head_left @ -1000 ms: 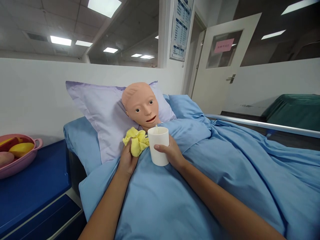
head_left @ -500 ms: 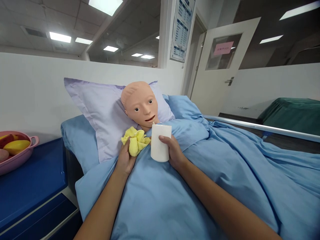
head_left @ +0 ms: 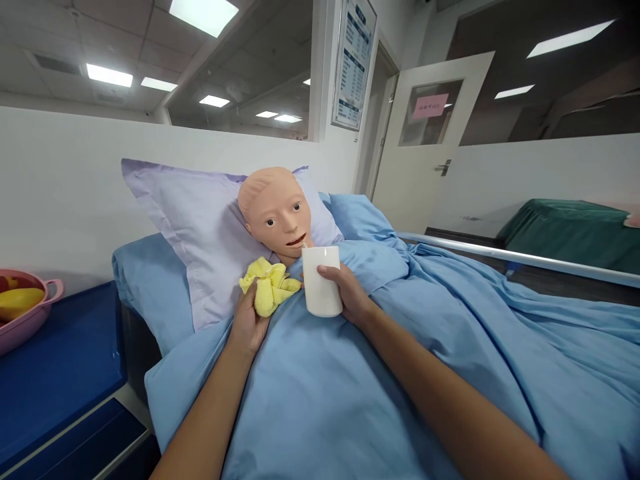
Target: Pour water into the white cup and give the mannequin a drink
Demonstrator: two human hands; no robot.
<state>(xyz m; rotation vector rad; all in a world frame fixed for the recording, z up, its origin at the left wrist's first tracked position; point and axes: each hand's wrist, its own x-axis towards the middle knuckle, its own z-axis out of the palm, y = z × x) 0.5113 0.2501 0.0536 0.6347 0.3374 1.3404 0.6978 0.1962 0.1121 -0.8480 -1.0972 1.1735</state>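
Observation:
A manikin (head_left: 275, 207) lies in bed with its head on a pale purple pillow (head_left: 175, 220), mouth slightly parted. My right hand (head_left: 353, 293) is closed around a white cup (head_left: 320, 287), held just below the manikin's chin. From the cup's rim a thin pale straw-like piece (head_left: 305, 245) points up towards the mouth; whether it touches the lips I cannot tell. Bunched in my left hand (head_left: 249, 320) is a yellow cloth (head_left: 270, 285), to the left of the cup and near the manikin's neck. A blue quilt (head_left: 310, 387) covers the body beneath both hands.
To the left stands a blue bedside cabinet (head_left: 65, 360) bearing a pink basket (head_left: 35, 323) with fruit in it. A metal bed rail (head_left: 475, 252) runs along the far side. Behind are a door (head_left: 425, 160) and another bed with a green cover (head_left: 560, 227).
The view has shifted slightly to the right. The cup has risen a little and tilts slightly more towards the manikin. My left hand keeps the cloth in nearly the same place.

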